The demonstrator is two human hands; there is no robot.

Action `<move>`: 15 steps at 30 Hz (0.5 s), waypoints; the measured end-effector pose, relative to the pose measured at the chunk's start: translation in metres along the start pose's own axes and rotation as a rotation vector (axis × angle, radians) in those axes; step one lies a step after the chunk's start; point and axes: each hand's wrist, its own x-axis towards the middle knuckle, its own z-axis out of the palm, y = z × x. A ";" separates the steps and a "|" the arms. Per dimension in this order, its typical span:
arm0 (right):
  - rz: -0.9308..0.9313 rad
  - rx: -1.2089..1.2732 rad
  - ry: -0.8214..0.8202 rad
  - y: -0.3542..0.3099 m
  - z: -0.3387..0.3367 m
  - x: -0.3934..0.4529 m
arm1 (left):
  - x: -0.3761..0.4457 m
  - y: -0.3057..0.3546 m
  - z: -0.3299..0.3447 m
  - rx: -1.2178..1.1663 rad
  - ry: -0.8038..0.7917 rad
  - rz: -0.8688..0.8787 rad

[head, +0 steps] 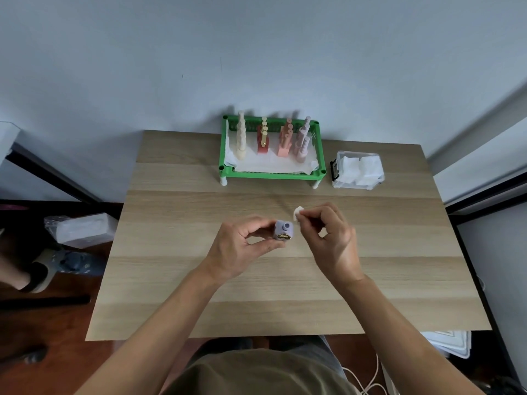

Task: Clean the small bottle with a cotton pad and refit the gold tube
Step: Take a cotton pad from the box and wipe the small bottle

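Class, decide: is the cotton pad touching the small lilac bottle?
Apart. The head view shows a strip of bare table between the cotton pad and the small lilac bottle.

The surface (199, 212) looks like pale matt wood-grain laminate. The small bottle (283, 230) is matt lilac plastic with a shiny gold bit. The cotton pad (298, 213) is soft white, the tray (272, 174) glossy green plastic, the box (358, 170) clear plastic.

A light wood-grain table (199, 280) stands against the wall. At its far edge sits a green basket (272, 174) on short white legs. Just right of it rests a clear plastic box (358, 186) of white pads.
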 end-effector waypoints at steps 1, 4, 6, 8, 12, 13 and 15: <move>0.013 -0.007 0.029 0.003 -0.003 0.001 | -0.001 -0.001 0.001 0.001 0.012 0.002; 0.044 -0.022 0.083 0.008 -0.012 -0.001 | -0.001 -0.007 -0.002 0.050 0.059 -0.013; 0.063 -0.013 0.075 0.008 -0.017 -0.004 | -0.002 -0.010 -0.004 0.084 0.080 -0.019; 0.079 -0.005 0.054 0.006 -0.020 -0.006 | -0.002 -0.010 -0.004 0.106 0.091 -0.016; 0.084 0.035 -0.010 -0.005 -0.018 -0.009 | -0.001 -0.009 -0.003 0.115 0.105 -0.015; 0.085 0.039 -0.024 -0.008 -0.017 -0.010 | 0.000 -0.009 -0.003 0.103 0.106 -0.020; 0.090 0.048 -0.045 -0.010 -0.014 -0.010 | 0.001 -0.010 -0.001 0.070 0.104 -0.042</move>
